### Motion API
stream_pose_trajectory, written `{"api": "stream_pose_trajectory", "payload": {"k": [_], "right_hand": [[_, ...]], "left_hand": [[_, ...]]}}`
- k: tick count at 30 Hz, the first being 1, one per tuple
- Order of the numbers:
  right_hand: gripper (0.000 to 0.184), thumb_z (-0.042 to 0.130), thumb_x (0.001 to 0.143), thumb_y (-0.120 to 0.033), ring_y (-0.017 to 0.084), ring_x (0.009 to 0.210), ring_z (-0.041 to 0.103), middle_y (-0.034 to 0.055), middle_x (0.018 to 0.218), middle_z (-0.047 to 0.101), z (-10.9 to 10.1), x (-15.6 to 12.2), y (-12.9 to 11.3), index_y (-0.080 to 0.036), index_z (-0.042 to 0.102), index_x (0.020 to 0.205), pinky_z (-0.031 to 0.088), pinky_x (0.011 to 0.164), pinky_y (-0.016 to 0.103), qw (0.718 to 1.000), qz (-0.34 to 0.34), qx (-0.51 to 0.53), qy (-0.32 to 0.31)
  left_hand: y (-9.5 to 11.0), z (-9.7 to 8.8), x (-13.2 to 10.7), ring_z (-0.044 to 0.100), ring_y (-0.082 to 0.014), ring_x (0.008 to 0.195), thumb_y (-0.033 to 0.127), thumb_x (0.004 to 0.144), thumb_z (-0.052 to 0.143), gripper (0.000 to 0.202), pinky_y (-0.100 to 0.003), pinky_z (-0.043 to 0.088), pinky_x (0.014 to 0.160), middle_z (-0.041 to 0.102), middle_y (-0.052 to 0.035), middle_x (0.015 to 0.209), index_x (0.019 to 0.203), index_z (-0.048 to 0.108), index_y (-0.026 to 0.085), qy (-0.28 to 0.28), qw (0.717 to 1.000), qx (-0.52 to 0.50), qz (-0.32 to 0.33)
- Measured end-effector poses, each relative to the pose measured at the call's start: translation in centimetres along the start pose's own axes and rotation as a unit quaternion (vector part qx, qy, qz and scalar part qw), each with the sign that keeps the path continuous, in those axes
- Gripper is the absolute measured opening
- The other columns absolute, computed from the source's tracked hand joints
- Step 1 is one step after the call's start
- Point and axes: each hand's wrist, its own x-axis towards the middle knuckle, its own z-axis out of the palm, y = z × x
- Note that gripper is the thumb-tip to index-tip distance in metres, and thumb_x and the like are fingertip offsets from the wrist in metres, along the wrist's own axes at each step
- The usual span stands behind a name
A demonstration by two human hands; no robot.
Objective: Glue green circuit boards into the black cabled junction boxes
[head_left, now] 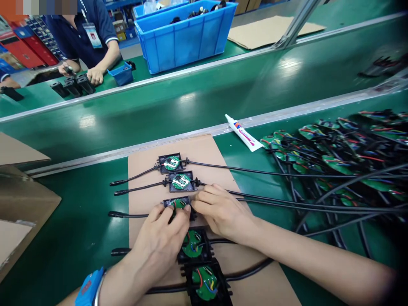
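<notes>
Several black square housings with round green circuit boards and black cables lie in a column on a brown cardboard sheet (143, 170). My left hand (159, 242) and my right hand (219, 210) both press with their fingertips on the third housing (177, 204), the fingers pinched around its green board. Two housings (171, 163) (181, 182) lie above it. Two more (193, 245) (205, 282) lie below it, between my forearms. A blue band (87, 287) is on my left wrist.
A heap of green boards with black cables (344, 161) lies at the right. A white glue tube (244, 135) rests by the metal rail (95, 155). Across the green conveyor, a person in dark blue handles black parts (75, 85) beside blue bins (185, 36). Cardboard boxes (19, 199) stand at the left.
</notes>
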Motion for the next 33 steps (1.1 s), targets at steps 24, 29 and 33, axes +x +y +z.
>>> {"api": "stream_pose_trajectory", "payload": {"k": [24, 29, 33], "right_hand": [[0.023, 0.039, 0.092, -0.019, 0.015, 0.048, 0.051, 0.0038, 0.061, 0.060, -5.8, 3.3, -1.9, -0.017, 0.054, 0.075, 0.024, 0.048, 0.032, 0.988, 0.080, -0.124, -0.039], [0.018, 0.044, 0.091, -0.021, 0.018, 0.061, 0.060, 0.0069, 0.071, 0.066, -4.6, 4.6, -0.6, -0.015, 0.058, 0.081, 0.030, 0.055, 0.030, 0.980, 0.097, -0.127, -0.120], [0.020, 0.042, 0.091, -0.025, 0.022, 0.065, 0.061, 0.0076, 0.076, 0.067, -4.5, 5.1, -0.3, -0.016, 0.059, 0.088, 0.035, 0.058, 0.032, 0.970, 0.133, -0.124, -0.159]], "left_hand": [[-7.1, -2.2, 1.9, 0.066, -0.0184, 0.080, 0.025, 0.096, 0.038, 0.021, -0.029, 0.054, 0.068, 0.068, -0.0033, 0.091, 0.095, 0.059, 0.020, 0.078, 0.976, -0.137, -0.151], [-7.1, -1.3, 3.2, 0.067, -0.0224, 0.085, 0.021, 0.095, 0.038, 0.022, -0.035, 0.056, 0.071, 0.068, -0.0058, 0.092, 0.097, 0.060, 0.019, 0.042, 0.985, -0.101, -0.134], [-7.2, -0.9, 3.4, 0.068, -0.0244, 0.083, 0.021, 0.094, 0.039, 0.021, -0.037, 0.057, 0.066, 0.069, -0.0076, 0.095, 0.096, 0.059, 0.018, 0.044, 0.985, -0.092, -0.141]]}}
